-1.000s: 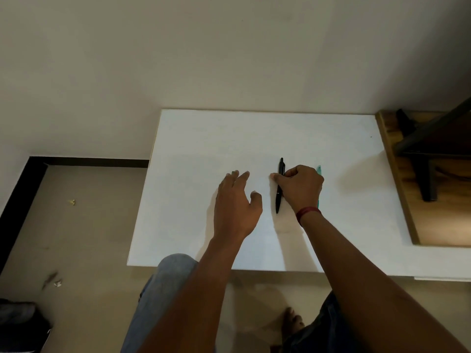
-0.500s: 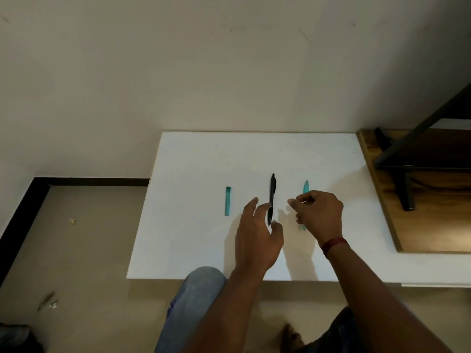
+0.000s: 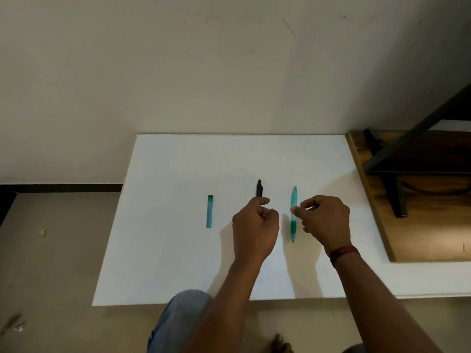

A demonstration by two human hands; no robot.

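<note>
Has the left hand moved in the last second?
Yes. The left hand moved right across the white board: it covered the teal strip before, and is now at the near end of the black pen.

Person, head view. Bare forearms lead to the left grip (image 3: 254, 225) and right grip (image 3: 325, 220). A dark red thread band (image 3: 344, 252) circles the right wrist. Below — faded blue denim trouser leg (image 3: 183, 319) over the left knee, a darker garment (image 3: 354, 349) on the right, a bare foot (image 3: 280, 343) between.
</note>
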